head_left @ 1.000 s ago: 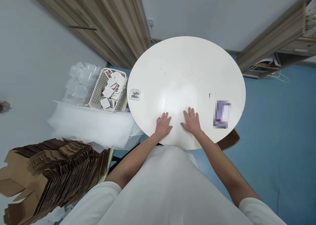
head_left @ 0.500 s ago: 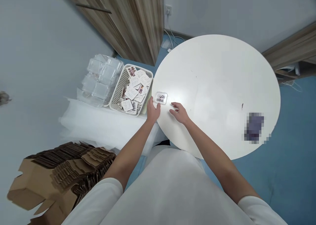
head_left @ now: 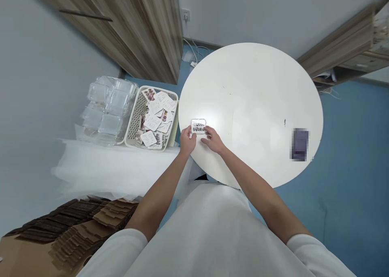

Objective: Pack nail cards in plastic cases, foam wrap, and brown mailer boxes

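A small clear plastic box (head_left: pixel 198 125) rests near the left side of the white round table, with several dark oval pieces inside, some set on a card. My left hand (head_left: pixel 187 141) grips its left edge, thumb bent in at the near side. At the right edge, the fingertips of my right hand (head_left: pixel 213 140) press against the box, the thumb bent below. To the left, a white perforated basket (head_left: pixel 132 125) holds many loose cards (head_left: pixel 152 122), some printed with dark ovals.
Clear plastic boxes (head_left: pixel 111 104) are piled left of the basket. White wrapping sheet (head_left: pixel 115 167) spreads below them, and folded brown cardboard (head_left: pixel 73 232) is stacked lower left. A blurred dark object (head_left: pixel 300 144) lies near the right edge of the round table (head_left: pixel 258 78).
My right hand has moved left onto the box's right edge, so both hands now touch it. The box sits straighter. The view has shifted, sliding the surroundings leftward.
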`<state>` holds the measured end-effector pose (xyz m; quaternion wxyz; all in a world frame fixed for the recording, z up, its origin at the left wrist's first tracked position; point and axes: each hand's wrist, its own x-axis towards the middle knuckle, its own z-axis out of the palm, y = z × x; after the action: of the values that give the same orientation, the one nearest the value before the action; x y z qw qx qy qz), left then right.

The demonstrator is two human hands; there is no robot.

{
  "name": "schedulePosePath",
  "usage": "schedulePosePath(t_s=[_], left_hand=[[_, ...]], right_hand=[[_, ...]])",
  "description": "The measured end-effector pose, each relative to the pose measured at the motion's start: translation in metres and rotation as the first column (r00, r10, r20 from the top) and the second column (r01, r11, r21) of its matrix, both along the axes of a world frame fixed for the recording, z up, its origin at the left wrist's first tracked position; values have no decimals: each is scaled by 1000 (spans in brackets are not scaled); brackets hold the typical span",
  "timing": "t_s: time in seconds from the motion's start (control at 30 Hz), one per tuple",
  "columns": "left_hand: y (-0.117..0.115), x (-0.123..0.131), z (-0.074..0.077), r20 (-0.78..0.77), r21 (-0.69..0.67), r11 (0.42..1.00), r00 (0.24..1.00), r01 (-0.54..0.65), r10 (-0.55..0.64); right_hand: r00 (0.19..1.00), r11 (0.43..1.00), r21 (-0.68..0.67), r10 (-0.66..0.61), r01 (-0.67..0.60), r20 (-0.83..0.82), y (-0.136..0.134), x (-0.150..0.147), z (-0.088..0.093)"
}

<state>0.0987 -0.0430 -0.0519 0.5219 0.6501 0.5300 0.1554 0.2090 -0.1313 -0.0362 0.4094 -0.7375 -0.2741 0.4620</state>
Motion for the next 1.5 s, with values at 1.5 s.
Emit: schedulePosePath(t_s=[1.5], left_hand=[[-245,31,17,-566,311,487,571,816,-595]], right_hand=[[490,876,-270,454,-401,744,-291,75,-15]])
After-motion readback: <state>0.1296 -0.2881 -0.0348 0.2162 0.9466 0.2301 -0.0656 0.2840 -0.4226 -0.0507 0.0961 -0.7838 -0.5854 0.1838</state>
